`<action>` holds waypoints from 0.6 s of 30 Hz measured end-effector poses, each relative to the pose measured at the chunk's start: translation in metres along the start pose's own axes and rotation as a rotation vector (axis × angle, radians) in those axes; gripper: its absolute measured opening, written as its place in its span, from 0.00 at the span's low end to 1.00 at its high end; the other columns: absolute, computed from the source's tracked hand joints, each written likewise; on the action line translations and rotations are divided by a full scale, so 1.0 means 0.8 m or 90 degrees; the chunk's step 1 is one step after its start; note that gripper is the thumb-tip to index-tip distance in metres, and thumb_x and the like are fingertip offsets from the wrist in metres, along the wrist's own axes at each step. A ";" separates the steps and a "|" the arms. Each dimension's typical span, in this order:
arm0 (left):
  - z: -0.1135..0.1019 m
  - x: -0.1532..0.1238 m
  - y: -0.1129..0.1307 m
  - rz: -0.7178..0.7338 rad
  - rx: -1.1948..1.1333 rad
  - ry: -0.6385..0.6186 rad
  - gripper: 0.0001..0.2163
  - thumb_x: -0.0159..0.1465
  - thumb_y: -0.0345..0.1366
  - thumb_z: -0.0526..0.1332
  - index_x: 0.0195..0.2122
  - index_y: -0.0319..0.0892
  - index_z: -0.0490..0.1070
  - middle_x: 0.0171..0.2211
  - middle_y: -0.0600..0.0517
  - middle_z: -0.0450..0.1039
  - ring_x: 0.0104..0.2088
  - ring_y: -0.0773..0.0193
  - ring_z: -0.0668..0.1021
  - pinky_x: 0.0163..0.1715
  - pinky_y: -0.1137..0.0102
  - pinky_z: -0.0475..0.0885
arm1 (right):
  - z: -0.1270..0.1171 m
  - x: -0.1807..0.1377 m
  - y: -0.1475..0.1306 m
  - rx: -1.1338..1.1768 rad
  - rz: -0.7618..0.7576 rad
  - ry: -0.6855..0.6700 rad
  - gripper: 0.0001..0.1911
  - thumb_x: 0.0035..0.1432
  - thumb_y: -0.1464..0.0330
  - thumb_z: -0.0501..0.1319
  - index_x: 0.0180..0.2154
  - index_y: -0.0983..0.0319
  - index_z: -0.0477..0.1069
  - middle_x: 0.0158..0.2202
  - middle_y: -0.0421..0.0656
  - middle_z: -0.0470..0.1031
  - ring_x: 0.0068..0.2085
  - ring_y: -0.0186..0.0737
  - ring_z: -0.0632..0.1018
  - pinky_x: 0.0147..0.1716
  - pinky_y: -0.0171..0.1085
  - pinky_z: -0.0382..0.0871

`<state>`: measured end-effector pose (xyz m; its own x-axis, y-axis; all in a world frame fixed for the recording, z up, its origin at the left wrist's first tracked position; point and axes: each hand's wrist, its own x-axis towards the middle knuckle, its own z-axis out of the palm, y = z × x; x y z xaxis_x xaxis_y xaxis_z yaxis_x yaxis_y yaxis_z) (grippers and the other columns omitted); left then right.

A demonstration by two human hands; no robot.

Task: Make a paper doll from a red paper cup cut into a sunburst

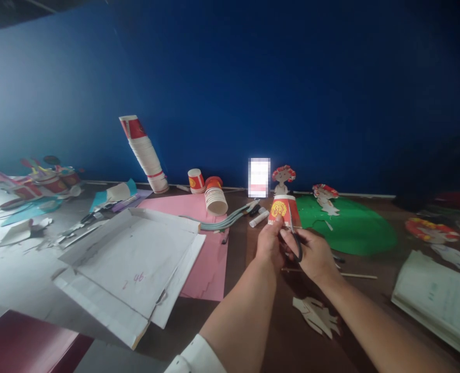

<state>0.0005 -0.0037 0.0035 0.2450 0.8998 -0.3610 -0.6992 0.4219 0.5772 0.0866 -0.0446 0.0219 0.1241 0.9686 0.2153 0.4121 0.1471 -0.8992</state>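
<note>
Upside down, wide rim toward me, a red and white paper cup (285,206) with a yellow emblem is gripped in my left hand (270,243), thumb on its side. My right hand (311,255) is closed on dark-handled scissors (297,243), whose blade lies against the cup's printed side. Whether the blade has gone into the paper I cannot tell. Just behind the cup stands a paper figure (284,178) with a red, curly rim. A similar figure (325,199) lies to the right on green paper (356,228). White paper cut-outs (316,315) lie below my right hand.
A shallow white cardboard tray (132,259) rests left on pink paper (214,269). Behind it, a tall stack of cups (144,155) leans near the blue wall. A coiled grey cable (230,220), glue stick (258,218) and thin wooden stick (358,276) lie nearby; an open book (440,300) is right.
</note>
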 end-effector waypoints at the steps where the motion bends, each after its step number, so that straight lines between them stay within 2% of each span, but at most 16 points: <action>1: 0.000 -0.001 0.000 -0.002 0.008 -0.003 0.19 0.54 0.51 0.68 0.27 0.41 0.67 0.16 0.54 0.65 0.11 0.67 0.65 0.09 0.73 0.55 | 0.000 0.000 0.000 0.012 0.008 -0.002 0.21 0.52 0.48 0.64 0.28 0.60 0.76 0.19 0.40 0.74 0.19 0.38 0.74 0.18 0.35 0.67; 8: -0.001 -0.001 0.001 0.015 0.019 -0.062 0.19 0.57 0.51 0.66 0.25 0.40 0.66 0.12 0.54 0.63 0.09 0.68 0.63 0.08 0.74 0.55 | -0.001 -0.002 -0.005 0.075 0.050 -0.005 0.22 0.50 0.47 0.67 0.24 0.60 0.74 0.17 0.38 0.72 0.18 0.35 0.72 0.17 0.33 0.66; 14: -0.006 0.006 -0.005 0.071 -0.006 -0.097 0.19 0.54 0.49 0.69 0.28 0.40 0.66 0.15 0.55 0.65 0.10 0.69 0.64 0.09 0.74 0.58 | -0.004 -0.003 -0.007 0.114 0.071 0.005 0.24 0.49 0.46 0.66 0.25 0.61 0.74 0.18 0.38 0.71 0.18 0.33 0.71 0.18 0.33 0.65; 18: -0.006 0.006 -0.006 0.075 -0.010 -0.112 0.19 0.53 0.50 0.70 0.28 0.40 0.66 0.15 0.56 0.64 0.09 0.69 0.64 0.08 0.75 0.57 | -0.004 -0.004 -0.006 0.116 0.066 0.000 0.24 0.49 0.47 0.68 0.22 0.60 0.72 0.17 0.38 0.71 0.18 0.33 0.71 0.17 0.32 0.65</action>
<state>0.0021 -0.0019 -0.0043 0.2728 0.9491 -0.1577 -0.7398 0.3117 0.5963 0.0872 -0.0487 0.0265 0.1578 0.9804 0.1176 0.2265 0.0800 -0.9707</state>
